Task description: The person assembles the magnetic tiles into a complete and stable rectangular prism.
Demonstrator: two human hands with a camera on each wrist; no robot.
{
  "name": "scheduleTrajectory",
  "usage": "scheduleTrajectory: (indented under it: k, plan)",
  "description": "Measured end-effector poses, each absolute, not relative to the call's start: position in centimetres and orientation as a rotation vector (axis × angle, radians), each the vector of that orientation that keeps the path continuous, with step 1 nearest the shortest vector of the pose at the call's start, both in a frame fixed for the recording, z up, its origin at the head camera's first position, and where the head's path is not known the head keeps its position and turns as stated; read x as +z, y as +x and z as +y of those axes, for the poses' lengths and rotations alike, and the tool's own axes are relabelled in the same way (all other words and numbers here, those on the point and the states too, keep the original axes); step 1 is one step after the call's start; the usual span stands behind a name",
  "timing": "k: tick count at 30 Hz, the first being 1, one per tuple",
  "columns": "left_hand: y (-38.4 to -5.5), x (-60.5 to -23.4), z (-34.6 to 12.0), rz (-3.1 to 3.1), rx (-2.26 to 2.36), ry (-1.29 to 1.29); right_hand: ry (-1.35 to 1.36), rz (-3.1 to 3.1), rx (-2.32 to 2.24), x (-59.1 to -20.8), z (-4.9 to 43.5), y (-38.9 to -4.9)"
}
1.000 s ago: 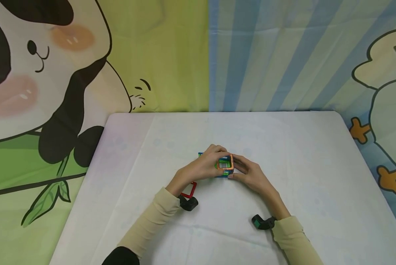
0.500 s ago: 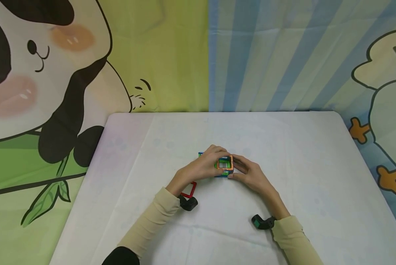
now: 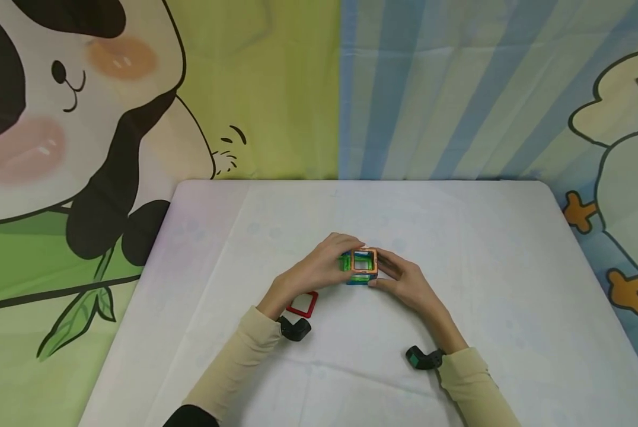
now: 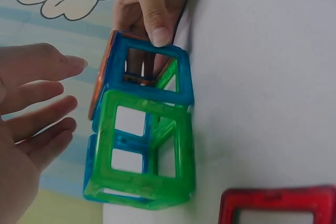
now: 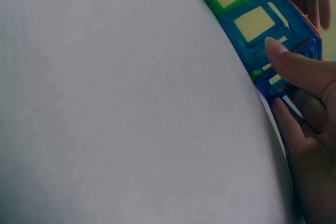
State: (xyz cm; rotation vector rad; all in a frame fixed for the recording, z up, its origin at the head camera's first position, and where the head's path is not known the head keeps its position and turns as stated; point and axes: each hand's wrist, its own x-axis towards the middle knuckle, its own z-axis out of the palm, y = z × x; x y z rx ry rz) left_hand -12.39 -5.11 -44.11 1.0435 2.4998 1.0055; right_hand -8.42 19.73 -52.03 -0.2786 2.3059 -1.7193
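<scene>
Two cube-like boxes of see-through magnetic tiles stand joined on the table, one with green tiles, the other blue with an orange tile [image 3: 353, 261] on top. My right hand [image 3: 404, 283] holds the blue end. Its thumb presses a blue tile [image 4: 185, 80], and its other fingers lie round the far side. Beside the structure, my left hand [image 3: 316, 270] has its fingers extended. In the left wrist view a gap shows between those fingertips and the green tile [image 4: 106, 135]. A red square tile [image 3: 313, 305] lies flat near the left wrist.
A white cloth covers the table [image 3: 458, 225]. Black wrist cameras sit on the left wrist [image 3: 296, 330] and the right wrist [image 3: 424, 359]. Behind the table hangs a printed curtain [image 3: 276, 89] with cartoon animals.
My left hand has drawn back slightly to the left from the tile structure, uncovering more of its green side and the red tile. My right hand stays in place.
</scene>
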Motion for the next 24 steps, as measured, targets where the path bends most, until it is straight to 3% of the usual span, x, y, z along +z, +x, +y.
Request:
scheduleTrajectory:
  k: [14,24]
  plan:
    - [-8.5,-43.2,-10.6,2.503,0.976,0.899,-0.232,2.317,-1.701,-52.2,19.6,-8.4]
    - [-6.2,-45.6,-13.6,2.561,0.753,0.915,-0.235,2.324,-1.692,-52.3,19.7,-8.4]
